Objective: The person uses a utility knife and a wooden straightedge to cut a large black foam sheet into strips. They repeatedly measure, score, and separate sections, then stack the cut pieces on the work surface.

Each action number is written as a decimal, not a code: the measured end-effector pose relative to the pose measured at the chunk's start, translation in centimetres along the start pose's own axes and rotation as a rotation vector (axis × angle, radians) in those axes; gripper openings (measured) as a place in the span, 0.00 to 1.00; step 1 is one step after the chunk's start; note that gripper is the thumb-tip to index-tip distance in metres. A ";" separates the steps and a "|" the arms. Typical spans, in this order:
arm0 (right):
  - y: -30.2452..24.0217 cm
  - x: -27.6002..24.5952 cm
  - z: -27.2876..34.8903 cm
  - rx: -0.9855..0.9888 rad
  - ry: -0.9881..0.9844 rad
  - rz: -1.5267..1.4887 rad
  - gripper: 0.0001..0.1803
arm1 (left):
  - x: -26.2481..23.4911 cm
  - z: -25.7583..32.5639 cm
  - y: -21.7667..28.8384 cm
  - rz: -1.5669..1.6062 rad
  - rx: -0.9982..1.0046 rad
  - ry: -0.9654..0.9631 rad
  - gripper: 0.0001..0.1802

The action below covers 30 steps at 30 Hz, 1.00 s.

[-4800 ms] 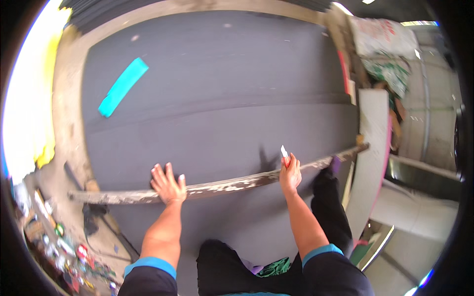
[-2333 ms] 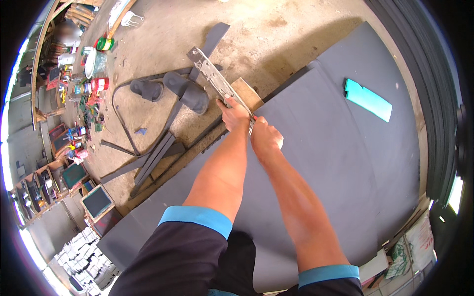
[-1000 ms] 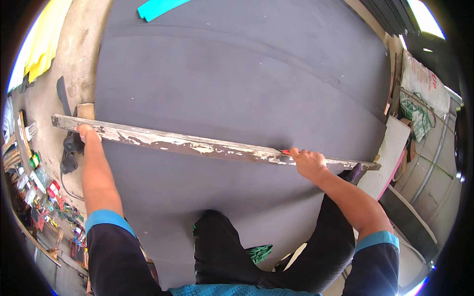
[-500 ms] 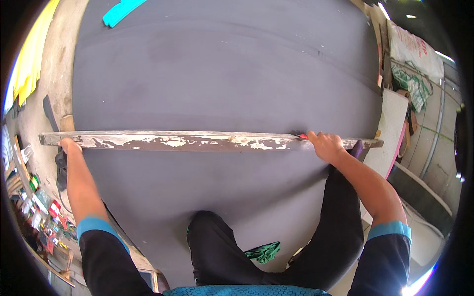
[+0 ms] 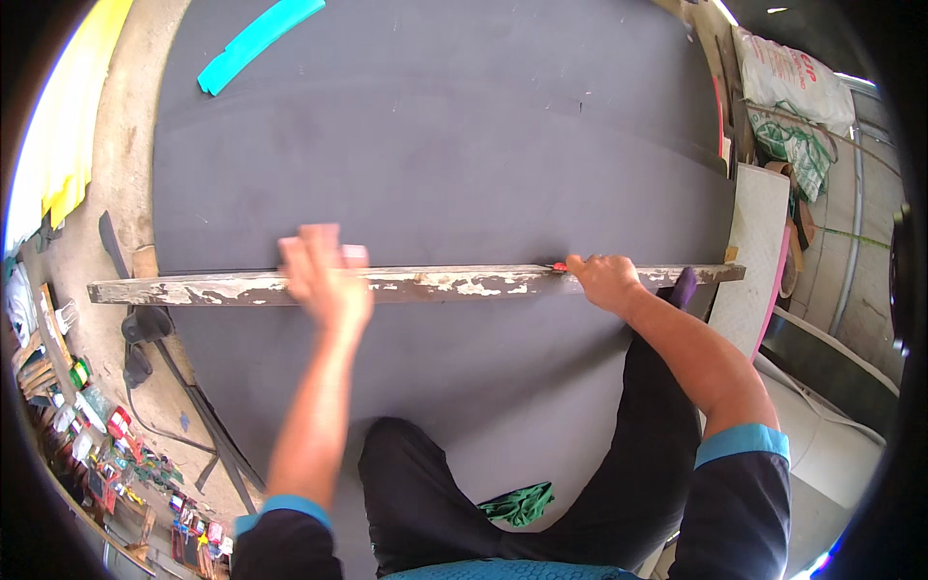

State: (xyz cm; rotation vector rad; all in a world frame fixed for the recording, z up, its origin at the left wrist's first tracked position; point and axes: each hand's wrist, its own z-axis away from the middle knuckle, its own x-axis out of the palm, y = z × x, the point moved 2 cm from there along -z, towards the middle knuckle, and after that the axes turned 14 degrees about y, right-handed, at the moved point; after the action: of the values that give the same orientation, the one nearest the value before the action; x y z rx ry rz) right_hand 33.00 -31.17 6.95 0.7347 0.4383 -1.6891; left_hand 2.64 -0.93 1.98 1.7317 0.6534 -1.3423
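Brown, white-flaked, long straight wooden bar: lies across broad dark-grey sheet, ahead of torso.
Bar axis: runs left to right, crosswise to torso; near level in view.
Bar ends: extend past left and right edges of sheet; at right end, overlapped in view by purple-socked foot.
Right hand: clenched around small red-handled cutting tool; positioned over bar, right of midpoint.
Tool position: at far long edge of bar, on side away from torso; directed leftward along bar axis.
Left hand: released, with fingers spread; placed over bar, left of midpoint. Blurred; cannot tell pressing from hovering.
Hand nearer to tool: right, in direct grip; left, well apart along same axis.
Far bar edge: bordered by thin dark line, left of tool; cannot tell cut from shadow.
Bright teal flat strip: rests on sheet, beyond bar, toward far left; set diagonally to bar axis, apart from both hands.
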 end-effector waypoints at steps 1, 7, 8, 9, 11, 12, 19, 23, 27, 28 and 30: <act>0.0 -0.2 -0.3 -0.012 0.016 -0.015 0.11 | 3.2 2.8 3.4 0.031 -0.038 -0.058 0.32; -0.8 0.1 -0.4 -0.040 0.058 -0.078 0.12 | 7.0 3.6 11.4 -0.256 -0.233 -0.138 0.36; -0.8 -0.1 -0.6 -0.036 0.037 -0.110 0.12 | 7.2 3.5 11.2 -0.262 -0.232 -0.134 0.36; -1.0 -0.5 -0.8 -0.040 0.015 -0.144 0.11 | 7.2 3.5 10.8 -0.275 -0.235 -0.132 0.36; -1.2 -0.8 -0.8 -0.038 -0.009 -0.206 0.12 | 7.4 3.5 10.9 -0.262 -0.211 -0.105 0.36; -1.5 -0.7 -0.8 -0.034 -0.009 -0.239 0.12 | 7.5 3.6 10.6 -0.321 -0.164 -0.080 0.36; -1.4 1.2 -2.3 -0.073 -0.004 -0.391 0.20 | 8.8 4.4 8.6 -0.442 -0.078 0.023 0.33; -0.5 0.7 -1.8 -0.146 0.041 -0.342 0.25 | 8.4 4.3 8.9 -0.437 -0.075 0.026 0.34; -0.5 -0.4 -1.2 -0.206 0.037 -0.320 0.28 | 8.1 4.1 8.8 -0.420 -0.074 0.037 0.33; -0.6 -0.5 -1.2 -0.192 0.033 -0.327 0.29 | 8.1 4.1 8.7 -0.415 -0.069 0.045 0.33; -0.3 -0.7 -1.0 -0.230 0.031 -0.316 0.26 | 8.0 4.2 8.4 -0.412 -0.077 0.044 0.33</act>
State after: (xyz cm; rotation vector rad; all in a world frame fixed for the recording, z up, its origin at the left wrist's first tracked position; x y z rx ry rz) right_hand 32.99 -29.91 6.69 0.5433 0.7898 -1.8814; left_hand 9.56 -9.58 -3.56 1.6235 1.1175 -1.5327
